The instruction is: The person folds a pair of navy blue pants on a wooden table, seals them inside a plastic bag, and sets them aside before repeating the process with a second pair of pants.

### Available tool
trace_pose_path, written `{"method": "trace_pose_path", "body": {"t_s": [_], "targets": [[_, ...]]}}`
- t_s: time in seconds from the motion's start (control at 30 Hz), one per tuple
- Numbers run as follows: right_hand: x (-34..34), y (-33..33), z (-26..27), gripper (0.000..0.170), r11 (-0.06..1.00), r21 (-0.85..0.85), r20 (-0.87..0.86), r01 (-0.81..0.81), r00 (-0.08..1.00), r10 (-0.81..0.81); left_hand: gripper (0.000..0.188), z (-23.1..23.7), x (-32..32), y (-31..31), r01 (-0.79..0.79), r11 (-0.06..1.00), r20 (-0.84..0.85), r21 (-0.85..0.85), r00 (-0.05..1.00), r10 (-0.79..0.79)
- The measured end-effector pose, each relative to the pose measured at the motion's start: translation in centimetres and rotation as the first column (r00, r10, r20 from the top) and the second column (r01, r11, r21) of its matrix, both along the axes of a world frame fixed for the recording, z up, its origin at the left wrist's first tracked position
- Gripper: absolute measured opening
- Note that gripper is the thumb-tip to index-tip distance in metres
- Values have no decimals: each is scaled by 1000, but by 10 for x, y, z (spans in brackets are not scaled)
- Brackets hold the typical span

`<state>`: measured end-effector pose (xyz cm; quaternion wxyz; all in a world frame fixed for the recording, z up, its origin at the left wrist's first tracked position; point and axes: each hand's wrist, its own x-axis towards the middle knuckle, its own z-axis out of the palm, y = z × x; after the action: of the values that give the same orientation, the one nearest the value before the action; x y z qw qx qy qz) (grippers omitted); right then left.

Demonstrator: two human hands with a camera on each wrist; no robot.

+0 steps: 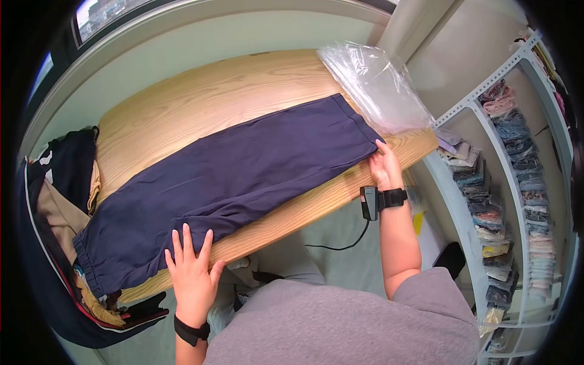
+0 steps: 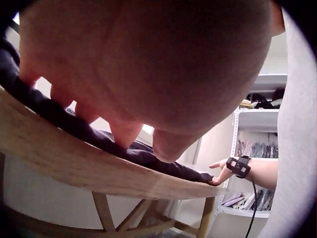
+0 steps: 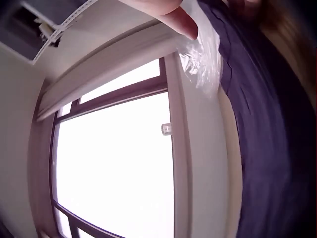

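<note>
A pair of dark navy trousers (image 1: 243,158) lies folded lengthwise along the wooden table, elasticated waist at the left and hem at the right. My left hand (image 1: 194,274) rests on the near edge of the cloth with fingers spread, the fabric rumpled just beyond the fingertips. In the left wrist view, that hand (image 2: 143,64) arches over the table edge. At the near corner of the hem is my right hand (image 1: 385,167), its fingers touching the cloth. Its thumb (image 3: 181,22) stands away from the fabric in the right wrist view.
Clear plastic bags (image 1: 377,85) lie at the table's (image 1: 182,103) far right corner. A heap of dark and tan clothes (image 1: 52,201) hangs over the left end. Metal shelves (image 1: 517,158) of folded, bagged garments stand at the right. A window (image 3: 114,153) is behind the table.
</note>
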<state>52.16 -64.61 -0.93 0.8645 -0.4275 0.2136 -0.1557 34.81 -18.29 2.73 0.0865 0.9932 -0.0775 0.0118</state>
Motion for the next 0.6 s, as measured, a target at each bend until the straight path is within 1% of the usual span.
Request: {"method": "trace_pose_path", "body": {"t_s": [0.03, 0.1, 0.17, 0.23, 0.27, 0.3, 0.33, 0.37, 0.4, 0.43, 0.5, 0.53, 0.57, 0.6], "targets": [[2, 3, 4, 42, 1000, 1, 3, 0, 1000, 0, 57, 1, 0, 0, 0, 1000, 3, 1, 1000, 0], [8, 18, 17, 34, 975, 181, -31, -125, 991, 133, 57, 4, 1, 0, -8, 1000, -61, -22, 998, 6], [15, 36, 25, 36, 977, 157, -47, -143, 987, 152, 57, 5, 1, -1, -11, 1000, -50, -27, 999, 10], [22, 44, 29, 41, 941, 250, -137, -226, 954, 266, 56, 5, 0, 0, -20, 999, -45, -40, 999, 19], [26, 43, 25, 39, 940, 195, -105, -280, 947, 304, 56, 5, -1, 0, -13, 999, -35, -45, 999, 11], [24, 50, 30, 39, 937, 189, -109, -293, 942, 317, 56, 4, -1, 0, -7, 999, -26, -51, 1000, 6], [18, 61, 39, 39, 965, -62, -55, -255, 966, 252, 56, 3, -1, 0, -21, 998, -29, -56, 999, 20], [11, 72, 47, 39, 935, -303, 17, -186, 980, 201, 56, 3, -1, 0, -18, 998, -10, -63, 1000, 18], [5, 79, 53, 41, 902, -375, 40, -214, 968, 247, 57, 2, 0, 0, -13, 998, 9, -68, 1000, 14], [-4, 92, 62, 41, 901, -371, 33, -224, 967, 254, 57, 1, 0, 0, -21, 998, 1, -65, 1000, 22], [-24, 129, 84, 44, 744, -634, 55, -211, 947, 315, 57, 1, 0, 1, -11, 998, 13, -69, 1000, 12], [-34, 143, 91, 48, 509, -842, -27, -182, 954, 297, 58, 0, 0, 1, -10, 998, 13, -64, 1000, 11], [-45, 165, 100, 55, 402, -896, -26, -186, 928, 372, 58, 1, 0, 1, -15, 998, 4, -57, 1000, 16], [-44, 175, 90, 53, 326, -924, -40, -202, 897, 441, 57, 3, 1, 1, -10, 998, -16, -67, 1000, 9]]}}
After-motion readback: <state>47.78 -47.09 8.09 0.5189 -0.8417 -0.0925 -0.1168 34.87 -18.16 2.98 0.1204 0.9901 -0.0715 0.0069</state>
